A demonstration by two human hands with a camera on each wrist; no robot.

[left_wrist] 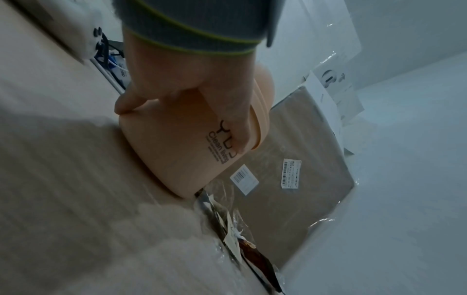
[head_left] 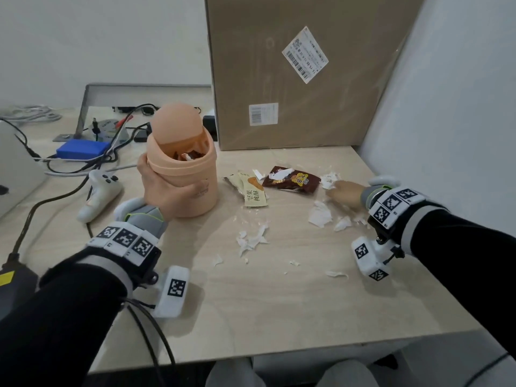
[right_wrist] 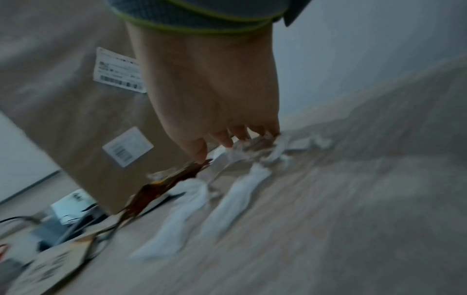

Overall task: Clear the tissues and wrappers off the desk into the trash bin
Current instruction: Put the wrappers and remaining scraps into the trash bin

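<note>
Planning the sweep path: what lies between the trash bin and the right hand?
In the head view, between trash bin and right hand: a cream wrapper and a brown wrapper.

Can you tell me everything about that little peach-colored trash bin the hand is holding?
The trash bin is a small round tub of smooth peach plastic with a thicker band round its top. Its domed swing lid is tipped back, so the mouth is open and scraps show inside. Dark print on its side includes the words "Clean living". It stands on the pale wooden desk, perhaps leaning a little. The left hand grips its side, thumb on the front. A cream wrapper lies just to its right, apart from it.
</note>
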